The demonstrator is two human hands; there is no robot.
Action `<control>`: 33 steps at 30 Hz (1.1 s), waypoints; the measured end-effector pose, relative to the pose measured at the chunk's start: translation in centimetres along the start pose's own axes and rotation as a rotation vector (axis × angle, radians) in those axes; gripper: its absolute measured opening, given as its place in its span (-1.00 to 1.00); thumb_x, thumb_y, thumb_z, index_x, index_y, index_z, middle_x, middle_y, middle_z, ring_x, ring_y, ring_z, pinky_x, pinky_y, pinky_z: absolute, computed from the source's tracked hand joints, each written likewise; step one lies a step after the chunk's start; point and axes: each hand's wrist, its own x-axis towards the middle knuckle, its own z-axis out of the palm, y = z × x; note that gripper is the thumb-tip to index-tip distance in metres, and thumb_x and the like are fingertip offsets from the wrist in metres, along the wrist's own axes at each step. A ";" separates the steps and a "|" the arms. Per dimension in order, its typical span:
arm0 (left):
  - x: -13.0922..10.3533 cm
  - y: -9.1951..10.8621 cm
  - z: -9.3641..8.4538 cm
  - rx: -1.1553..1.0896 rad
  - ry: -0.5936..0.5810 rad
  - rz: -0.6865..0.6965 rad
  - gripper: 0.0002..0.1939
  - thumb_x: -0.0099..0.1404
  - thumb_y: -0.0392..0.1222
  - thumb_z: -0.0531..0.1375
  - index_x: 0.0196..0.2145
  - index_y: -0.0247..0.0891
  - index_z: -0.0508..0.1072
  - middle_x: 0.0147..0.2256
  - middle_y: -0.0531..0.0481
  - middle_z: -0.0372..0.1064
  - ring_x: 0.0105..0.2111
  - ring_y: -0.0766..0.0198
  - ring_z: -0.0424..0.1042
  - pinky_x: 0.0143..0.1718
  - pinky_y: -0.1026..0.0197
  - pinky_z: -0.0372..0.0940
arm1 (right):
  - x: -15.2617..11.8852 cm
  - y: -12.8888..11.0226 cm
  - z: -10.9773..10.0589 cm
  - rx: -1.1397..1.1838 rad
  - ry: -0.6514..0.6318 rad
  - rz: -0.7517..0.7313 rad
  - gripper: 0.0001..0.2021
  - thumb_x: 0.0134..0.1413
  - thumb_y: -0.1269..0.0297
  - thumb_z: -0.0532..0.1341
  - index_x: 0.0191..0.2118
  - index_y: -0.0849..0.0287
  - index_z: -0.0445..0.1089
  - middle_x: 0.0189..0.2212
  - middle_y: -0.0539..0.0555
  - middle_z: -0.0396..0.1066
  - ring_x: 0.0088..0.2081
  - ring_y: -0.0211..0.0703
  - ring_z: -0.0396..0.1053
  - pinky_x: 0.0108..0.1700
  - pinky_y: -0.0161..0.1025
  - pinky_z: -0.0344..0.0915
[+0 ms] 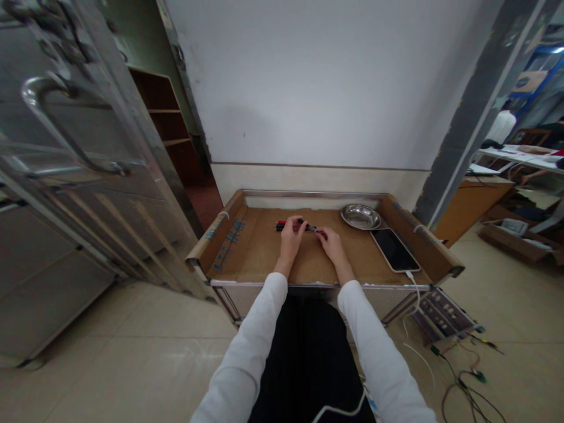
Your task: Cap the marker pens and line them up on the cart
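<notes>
Over the middle of the cardboard-lined tray table (259, 258), my left hand (291, 235) and my right hand (329, 239) are close together. A small dark, thin item (311, 228) spans the gap between their fingertips. The fingers of both hands are pinched on its ends; what exactly it is cannot be made out. Just left of my left hand's fingers lie small red and black pieces (280, 225), partly hidden by that hand.
A round metal dish (361, 217) sits at the back right of the table, with a phone (395, 250) on a white cable in front. Raised cardboard sides (423, 241) edge the table. A metal door stands left, and an electrical box (447, 314) with wires lies on the floor right.
</notes>
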 end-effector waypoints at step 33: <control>0.2 -0.9 0.4 -0.011 -0.384 -0.066 -0.84 0.21 -0.12 0.22 -0.36 -0.25 0.35 -0.40 0.03 0.42 -0.40 0.32 0.42 -0.33 0.27 0.32 | -0.5 -0.8 -1.4 -0.126 0.241 0.165 -0.71 0.22 0.12 -0.01 -0.20 0.18 0.35 -0.30 0.15 0.48 -0.32 -0.11 0.41 -0.25 -0.25 0.23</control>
